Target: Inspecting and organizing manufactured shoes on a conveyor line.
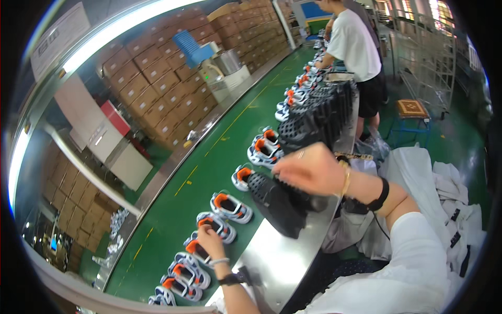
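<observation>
A row of white-and-navy sneakers with orange linings stands on the green belt. My left hand is closed at the collar of one sneaker, its fingertips partly hidden by the opening. Just beyond it is another sneaker, and farther along one more sneaker stands alone. My right hand is raised over black perforated pieces on the metal ledge. Its fingers are curled inward and slightly blurred; whatever they hold, if anything, is hidden.
More black perforated pieces are stacked along the metal ledge. A person in a white shirt works farther up the belt. Beside the ledge lie pale cloths, with a stool behind. Cartons rise across the belt.
</observation>
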`<state>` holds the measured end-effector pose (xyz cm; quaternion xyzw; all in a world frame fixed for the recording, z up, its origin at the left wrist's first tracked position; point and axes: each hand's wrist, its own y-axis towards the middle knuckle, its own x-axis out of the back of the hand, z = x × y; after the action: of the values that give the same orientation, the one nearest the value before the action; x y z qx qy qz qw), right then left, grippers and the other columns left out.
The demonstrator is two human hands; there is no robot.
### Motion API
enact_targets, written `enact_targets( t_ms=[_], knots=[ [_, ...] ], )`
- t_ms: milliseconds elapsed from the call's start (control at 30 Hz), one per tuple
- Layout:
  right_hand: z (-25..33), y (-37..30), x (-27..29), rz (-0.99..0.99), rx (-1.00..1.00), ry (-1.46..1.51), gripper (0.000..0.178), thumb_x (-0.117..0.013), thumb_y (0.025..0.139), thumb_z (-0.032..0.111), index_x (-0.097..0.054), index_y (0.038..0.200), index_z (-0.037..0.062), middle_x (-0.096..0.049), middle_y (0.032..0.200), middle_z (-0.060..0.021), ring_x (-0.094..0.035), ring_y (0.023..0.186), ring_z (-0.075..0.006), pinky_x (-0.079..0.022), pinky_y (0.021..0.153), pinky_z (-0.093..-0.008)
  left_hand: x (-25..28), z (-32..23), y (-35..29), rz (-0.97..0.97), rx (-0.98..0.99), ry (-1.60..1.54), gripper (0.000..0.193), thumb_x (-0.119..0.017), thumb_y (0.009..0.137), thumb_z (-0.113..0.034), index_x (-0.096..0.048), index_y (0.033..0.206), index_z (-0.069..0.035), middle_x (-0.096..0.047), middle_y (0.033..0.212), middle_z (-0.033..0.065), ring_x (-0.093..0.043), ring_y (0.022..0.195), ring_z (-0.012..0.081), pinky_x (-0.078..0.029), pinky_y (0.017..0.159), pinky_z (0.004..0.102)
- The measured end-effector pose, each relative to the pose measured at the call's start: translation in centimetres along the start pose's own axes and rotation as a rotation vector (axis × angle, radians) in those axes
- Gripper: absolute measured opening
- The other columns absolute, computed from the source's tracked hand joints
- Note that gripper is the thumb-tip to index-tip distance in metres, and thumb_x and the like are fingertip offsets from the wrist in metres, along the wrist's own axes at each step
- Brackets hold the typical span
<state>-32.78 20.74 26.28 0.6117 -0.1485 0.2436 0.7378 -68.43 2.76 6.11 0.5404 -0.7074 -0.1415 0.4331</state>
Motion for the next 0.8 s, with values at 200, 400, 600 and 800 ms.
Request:
enact_targets(
  t_ms=[200, 400, 600, 800],
  knots=[
    [-10.3, 0.4, 7.4, -0.366, -0.529, -0.244, 0.025, -0.064, 0.086, 0.025, -0.062, 0.103, 0.0064, -0.065, 0.076, -0.0091, -0.062, 0.066, -0.0215, -0.049, 0.063, -0.0334, -2.7, 5.1, 3.2, 0.266, 0.035, 0.232, 0.014, -0.054, 0.075, -0.001, -0.06, 0.087, 0.001, -0.063, 0.087, 0.0219, -0.06, 0.086, 0.0392, -0.047, 0.079, 0.0442],
    [-17.6, -1.6, 8.1, -0.017, -0.59, -0.173, 0.044, -0.061, 0.086, 0.039, -0.057, 0.113, 0.0051, -0.064, 0.086, -0.0147, -0.063, 0.081, -0.0299, -0.049, 0.076, -0.0388, -3.8, 8.2, 4.1, 0.638, 0.085, 0.608, 0.027, -0.055, 0.073, -0.004, -0.056, 0.097, 0.009, -0.063, 0.087, 0.0308, -0.062, 0.081, 0.0475, -0.052, 0.073, 0.0495],
    [-18.3, -1.4, 8.7, 0.238, -0.574, -0.188, 0.054, -0.067, 0.079, 0.046, -0.06, 0.106, -0.0003, -0.063, 0.076, -0.0176, -0.064, 0.073, -0.0312, -0.048, 0.069, -0.0375, -5.9, 7.6, 7.8, 0.977, -0.169, 0.947, 0.021, -0.045, 0.083, -0.016, -0.061, 0.077, -0.004, -0.059, 0.068, 0.0129, -0.06, 0.06, 0.0234, -0.052, 0.06, 0.042],
    [-17.6, -0.9, 8.8, 0.148, -0.619, -0.251, 0.052, -0.069, 0.076, 0.044, -0.06, 0.104, 0.0002, -0.063, 0.074, -0.0171, -0.065, 0.073, -0.0316, -0.049, 0.069, -0.0392, -3.6, 5.1, 4.5, 0.98, 0.039, 0.967, 0.021, -0.046, 0.083, -0.016, -0.062, 0.076, -0.004, -0.06, 0.068, 0.013, -0.061, 0.062, 0.0248, -0.052, 0.06, 0.0418]
  ],
)
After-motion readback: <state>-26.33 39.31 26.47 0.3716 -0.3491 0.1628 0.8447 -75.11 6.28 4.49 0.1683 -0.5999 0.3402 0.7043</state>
